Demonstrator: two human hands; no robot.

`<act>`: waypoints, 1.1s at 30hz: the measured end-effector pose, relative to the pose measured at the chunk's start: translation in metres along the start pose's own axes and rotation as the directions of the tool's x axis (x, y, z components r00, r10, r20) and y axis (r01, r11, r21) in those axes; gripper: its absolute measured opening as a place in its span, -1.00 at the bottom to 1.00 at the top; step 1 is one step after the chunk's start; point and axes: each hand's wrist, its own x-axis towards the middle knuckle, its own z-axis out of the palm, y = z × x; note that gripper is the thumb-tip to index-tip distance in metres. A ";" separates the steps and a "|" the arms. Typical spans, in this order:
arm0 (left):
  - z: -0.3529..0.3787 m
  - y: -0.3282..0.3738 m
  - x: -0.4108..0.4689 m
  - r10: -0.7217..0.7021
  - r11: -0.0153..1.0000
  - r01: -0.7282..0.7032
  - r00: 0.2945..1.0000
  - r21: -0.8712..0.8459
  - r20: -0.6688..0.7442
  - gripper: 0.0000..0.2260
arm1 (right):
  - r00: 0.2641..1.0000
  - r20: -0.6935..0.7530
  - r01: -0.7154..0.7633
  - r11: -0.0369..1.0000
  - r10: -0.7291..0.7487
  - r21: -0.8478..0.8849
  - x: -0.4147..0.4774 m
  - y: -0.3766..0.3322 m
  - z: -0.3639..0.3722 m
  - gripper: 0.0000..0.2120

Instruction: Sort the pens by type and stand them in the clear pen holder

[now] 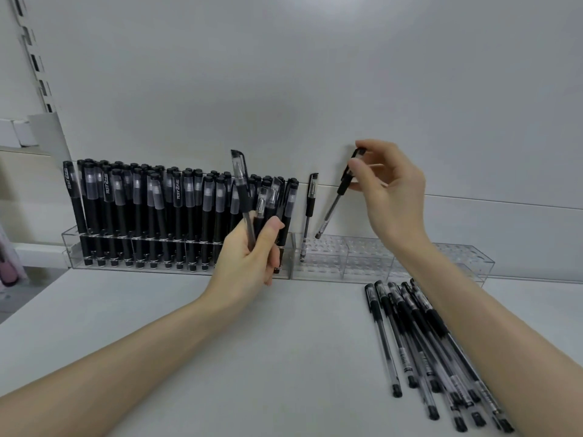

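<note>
**Pens going into the clear holder, one in the right hand**

Nearest, on the right of the white worktop (pixel 252 357), a pile of loose pens (pixel 426 342) lies flat. They have clear barrels and black grips, and they cross over one another with the caps pointing away from the camera.

Further in, the left hand (pixel 249 257) is closed around a small bundle of pens (pixel 241 184). The pens are upright, and one of them stands higher than the others.

To the right and higher, the right hand (pixel 388 190) pinches a single pen (pixel 339 193) at its cap end, between thumb and fingers. This pen is tilted, and its lower end is at the holed top of the clear pen holder (pixel 441 257). I cannot tell if it is inside a hole.

Just left of it, one standing pen (pixel 309 212) of the same type is upright in the holder.

The holder stands at the back of the worktop, against the white wall (pixel 315 74). Its left part is filled with upright black pens (pixel 157 209) that have frosted caps.

On the wall, at the far left, runs a slotted rail (pixel 31 55).
</note>
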 end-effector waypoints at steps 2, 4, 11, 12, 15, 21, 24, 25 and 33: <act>0.001 0.001 -0.001 0.002 1.000 -0.002 1.000 0.005 0.031 -0.69 | 1.000 0.016 0.002 1.000 -0.002 -0.024 -0.002 0.006 0.005 -0.82; 0.002 0.001 -0.002 0.005 1.000 -0.005 0.998 0.002 0.065 -0.73 | 0.999 0.039 0.019 0.999 -0.017 -0.048 -0.002 0.010 0.008 -0.83; 0.003 -0.006 0.000 0.038 0.998 -0.045 0.991 0.049 0.130 -0.81 | 0.992 0.121 0.040 0.987 -0.021 -0.158 -0.005 0.013 0.016 -0.83; 0.003 -0.006 -0.001 0.042 0.998 -0.047 0.990 0.032 0.135 -0.83 | 0.992 0.125 0.046 0.983 -0.024 -0.177 -0.005 0.013 0.016 -0.85; 0.006 -0.004 -0.003 0.036 0.999 -0.034 0.989 -0.017 0.142 -0.83 | 0.992 0.125 0.017 0.986 0.004 -0.167 -0.003 0.012 0.014 -0.88; 0.004 -0.003 -0.003 0.009 1.000 -0.009 0.986 -0.004 0.167 -0.80 | 0.988 0.154 0.007 0.988 0.017 -0.155 0.001 0.010 0.016 -0.89; 0.003 -0.004 -0.003 -0.008 1.000 0.004 0.985 0.026 0.171 -0.78 | 0.988 0.151 0.014 0.984 0.013 -0.177 -0.001 0.011 0.015 -0.89; 0.003 -0.005 -0.003 -0.011 0.999 0.005 0.985 0.036 0.172 -0.78 | 0.990 0.142 0.012 0.983 0.015 -0.186 -0.001 0.011 0.014 -0.89; 0.004 -0.004 -0.003 -0.055 0.998 0.056 0.987 -0.001 0.154 -0.78 | 0.985 0.174 0.040 0.958 0.010 -0.285 -0.004 0.019 0.015 -0.90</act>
